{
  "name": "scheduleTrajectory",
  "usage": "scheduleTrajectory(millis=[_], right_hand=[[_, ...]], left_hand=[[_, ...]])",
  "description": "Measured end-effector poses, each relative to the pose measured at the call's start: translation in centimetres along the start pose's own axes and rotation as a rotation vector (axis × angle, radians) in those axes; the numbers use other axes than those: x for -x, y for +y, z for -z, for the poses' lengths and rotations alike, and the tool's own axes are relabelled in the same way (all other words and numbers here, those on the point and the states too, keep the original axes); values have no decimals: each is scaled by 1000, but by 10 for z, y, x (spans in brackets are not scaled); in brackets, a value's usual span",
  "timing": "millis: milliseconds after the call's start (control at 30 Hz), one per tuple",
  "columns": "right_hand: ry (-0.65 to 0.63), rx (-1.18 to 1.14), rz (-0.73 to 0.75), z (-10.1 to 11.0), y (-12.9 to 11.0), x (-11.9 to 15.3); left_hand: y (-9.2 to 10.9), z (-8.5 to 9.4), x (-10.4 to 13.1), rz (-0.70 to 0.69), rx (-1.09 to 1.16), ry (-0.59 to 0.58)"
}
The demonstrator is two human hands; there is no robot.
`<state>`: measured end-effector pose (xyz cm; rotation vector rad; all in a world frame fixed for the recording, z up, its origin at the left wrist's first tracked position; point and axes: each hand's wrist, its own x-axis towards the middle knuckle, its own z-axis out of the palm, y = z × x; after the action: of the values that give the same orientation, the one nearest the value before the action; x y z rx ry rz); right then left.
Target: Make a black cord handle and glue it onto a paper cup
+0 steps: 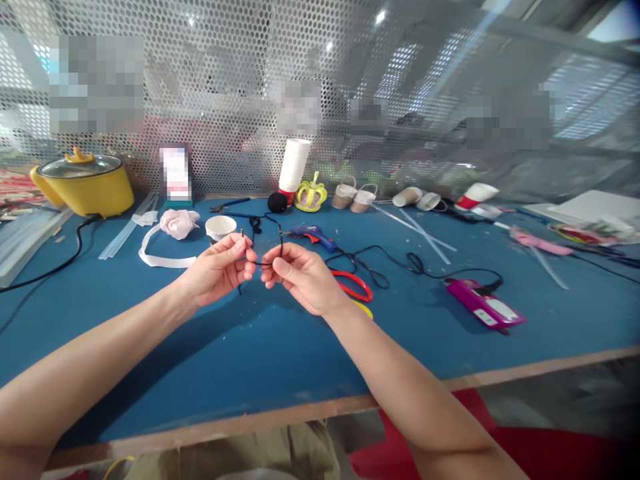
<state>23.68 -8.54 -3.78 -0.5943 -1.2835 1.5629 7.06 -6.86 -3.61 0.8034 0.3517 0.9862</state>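
Observation:
Between my two hands runs a thin black cord (261, 263), lifted above the blue table. My left hand (223, 263) pinches one end, with a short tip poking up past the fingers. The thumb and fingers of my right hand (297, 270) close on the other part, and a length of cord stands up beside the index finger. Just behind the left hand is a white paper cup (221, 228). A blue glue gun (315, 237) lies beyond the right hand, and the red and yellow scissors (356, 285) are partly covered by it.
A yellow electric pot (83, 183), a phone (176, 173) and a pale fabric flower (179, 224) are to the left. Stacked cups (294, 167) and a yellow crown-shaped piece (311, 195) stand behind. A purple power strip (484, 305) with a trailing cable lies right.

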Motion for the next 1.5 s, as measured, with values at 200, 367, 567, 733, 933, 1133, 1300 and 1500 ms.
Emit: scheduleTrajectory(millis=[200,367,567,733,933,1133,1300,1500], right_hand=[[35,52,49,-3,3,1],[44,58,80,-4,5,3],[46,47,103,-7,7,4],[98,-35,74,-6,-3,2],[40,-108,-36,-3,-12,3],[17,-122,-74,-5,-11,5],[34,-128,-89,-2,-12,3],[35,-104,-100,3,-10,0]], left_hand=[[-4,-2,3,12,1,-50],[-3,-5,4,-13,-36,-91],[0,-7,5,-45,-58,-62],[0,-4,3,-41,-75,-24],[-2,-4,3,7,-68,6],[-2,-5,4,14,-43,19],[-1,-1,3,32,-93,-25],[-1,1,2,54,-147,-11]])
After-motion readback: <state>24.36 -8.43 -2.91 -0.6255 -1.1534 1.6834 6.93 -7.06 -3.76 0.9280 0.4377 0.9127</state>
